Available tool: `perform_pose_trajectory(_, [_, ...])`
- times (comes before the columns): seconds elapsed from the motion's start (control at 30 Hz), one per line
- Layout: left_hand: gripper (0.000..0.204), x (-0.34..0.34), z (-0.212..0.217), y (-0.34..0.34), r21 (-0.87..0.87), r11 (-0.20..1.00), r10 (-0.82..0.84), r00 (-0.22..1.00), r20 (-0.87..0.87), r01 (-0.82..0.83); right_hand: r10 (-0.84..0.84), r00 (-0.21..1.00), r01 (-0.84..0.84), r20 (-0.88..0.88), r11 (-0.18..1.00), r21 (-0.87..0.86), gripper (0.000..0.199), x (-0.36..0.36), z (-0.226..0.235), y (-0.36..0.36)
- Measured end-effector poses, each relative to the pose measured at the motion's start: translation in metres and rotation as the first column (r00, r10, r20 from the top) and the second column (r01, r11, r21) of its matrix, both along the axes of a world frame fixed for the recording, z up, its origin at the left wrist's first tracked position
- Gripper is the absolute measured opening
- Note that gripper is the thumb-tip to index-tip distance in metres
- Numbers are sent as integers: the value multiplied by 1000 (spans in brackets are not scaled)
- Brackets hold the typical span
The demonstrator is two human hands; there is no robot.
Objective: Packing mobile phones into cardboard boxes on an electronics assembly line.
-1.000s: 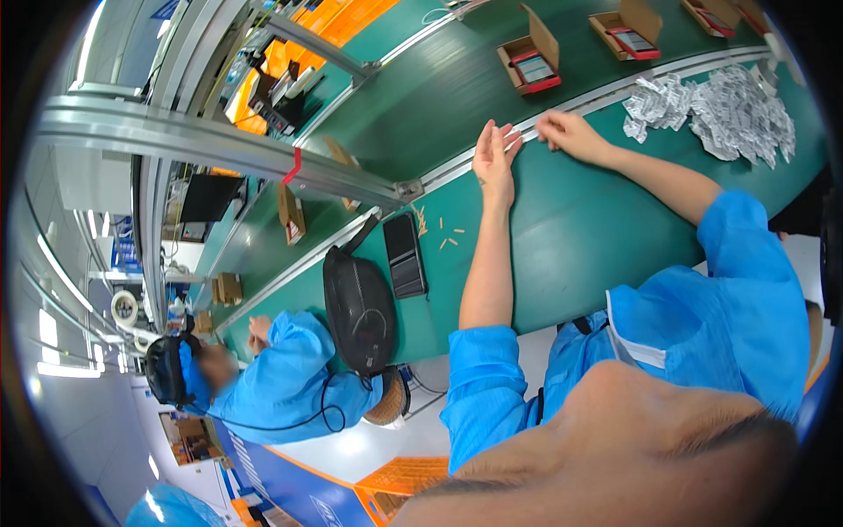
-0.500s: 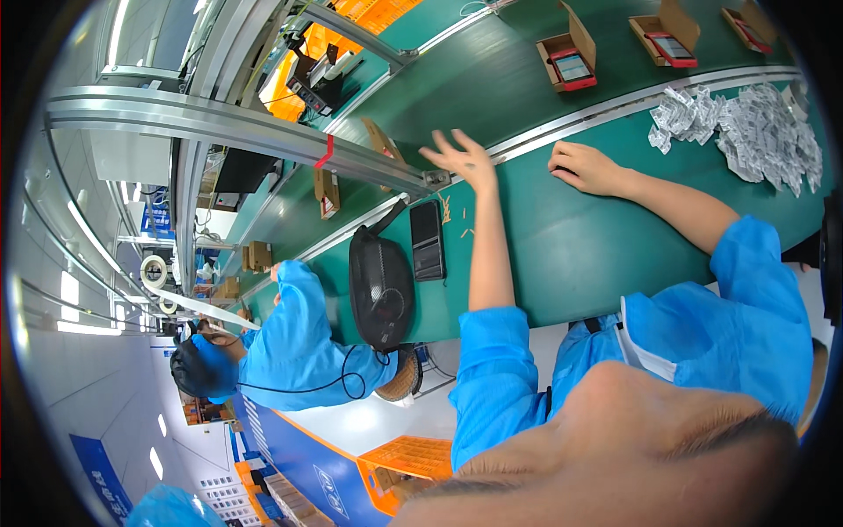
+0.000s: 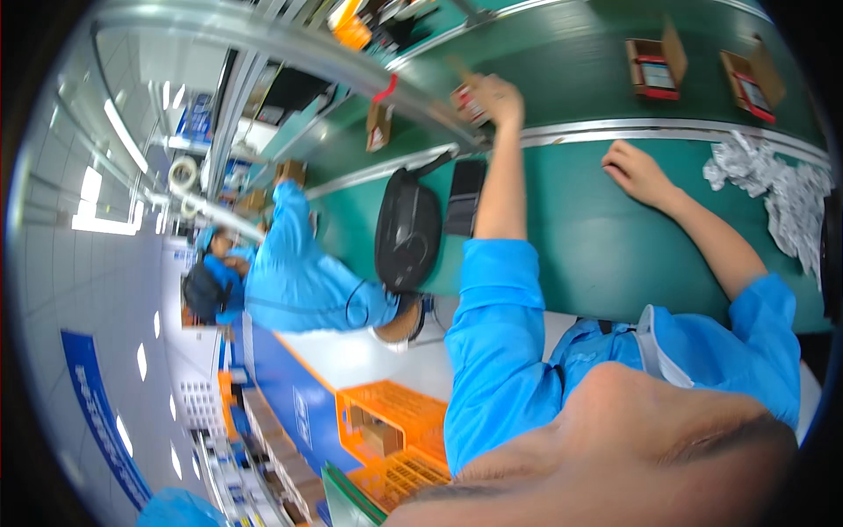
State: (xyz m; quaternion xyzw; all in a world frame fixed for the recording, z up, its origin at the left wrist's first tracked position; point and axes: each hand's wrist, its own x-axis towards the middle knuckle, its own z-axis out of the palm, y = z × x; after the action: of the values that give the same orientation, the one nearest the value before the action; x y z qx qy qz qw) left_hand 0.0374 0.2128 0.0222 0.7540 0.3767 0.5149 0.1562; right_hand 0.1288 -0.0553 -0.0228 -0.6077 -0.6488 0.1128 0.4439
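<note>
My left hand reaches over the metal rail onto the green belt. Its fingers are bent against the near side of a small open cardboard box with a red item inside; motion blurs them somewhat. Resting on the green work surface, my right hand has its fingers curled in, palm down. What it holds, if anything, is hidden. To its right lies a heap of small white printed packets.
Left of my forearm lie a black zipped case and a black tray. More open boxes with red devices, one box among them, stand along the belt. A metal beam crosses overhead. A co-worker sits left; orange crates stand below.
My left hand was spread open above the rail; now its fingers are at the cardboard box, which has come nearer. My right hand stays curled on the table. The view has turned.
</note>
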Motion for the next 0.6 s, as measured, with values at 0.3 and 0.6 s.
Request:
perform_pose_trajectory(0.3, [44, 31, 12, -121, -147, 853, -482, 864, 144, 500, -173, 973, 180, -154, 983, 32, 34, 11, -2, 37])
perform_pose_trajectory(0.6, [33, -22, -34, -107, -248, 911, -147, 821, 552, 329, -349, 933, 346, -88, 937, -46, 55, 53, -4, 162])
